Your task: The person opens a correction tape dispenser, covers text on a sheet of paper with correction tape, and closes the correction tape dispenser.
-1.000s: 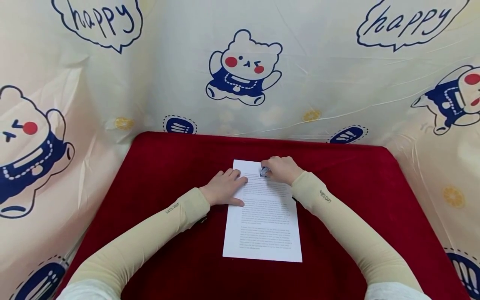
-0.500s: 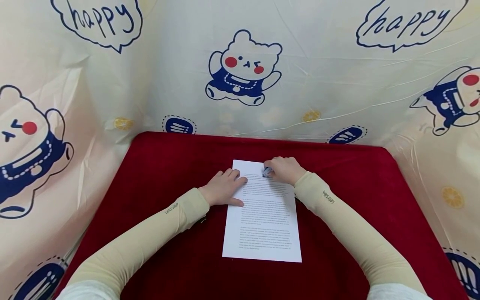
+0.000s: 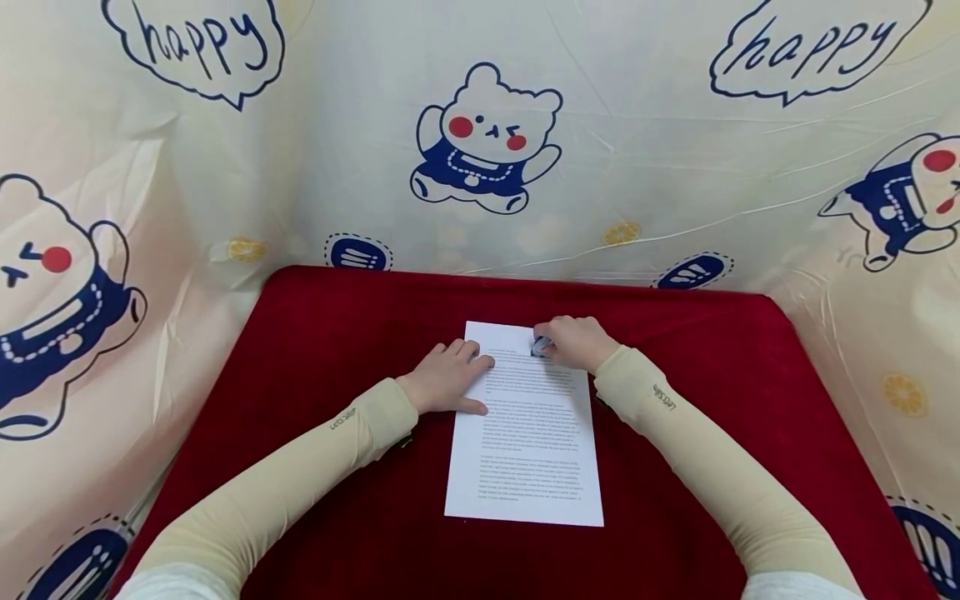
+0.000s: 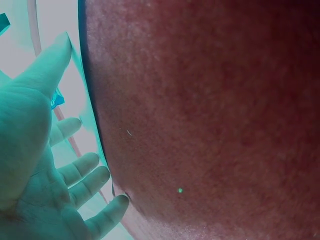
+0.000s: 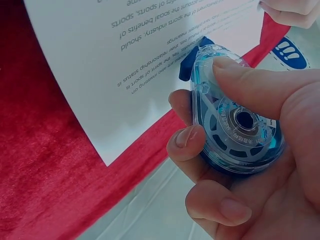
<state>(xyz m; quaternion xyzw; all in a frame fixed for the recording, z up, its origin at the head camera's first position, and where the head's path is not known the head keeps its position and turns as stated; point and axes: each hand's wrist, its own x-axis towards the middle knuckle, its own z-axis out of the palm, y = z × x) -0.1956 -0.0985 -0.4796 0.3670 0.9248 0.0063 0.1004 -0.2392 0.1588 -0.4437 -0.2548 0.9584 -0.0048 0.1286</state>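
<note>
A printed sheet of paper lies on a red cloth. My right hand grips a clear and blue correction tape dispenser, thumb on one side and fingers curled round the other. The dispenser's blue tip meets the paper at the upper lines of print, as the right wrist view shows. My left hand rests on the paper's upper left edge with its fingers spread. In the left wrist view that hand has its fingers extended and holds nothing.
The red cloth covers the table around the sheet. Behind and at both sides hangs a pale curtain printed with bears and the word "happy".
My right hand has slid a short way to the right along the top lines, carrying the correction tape dispenser. The left hand and the paper stay in place.
</note>
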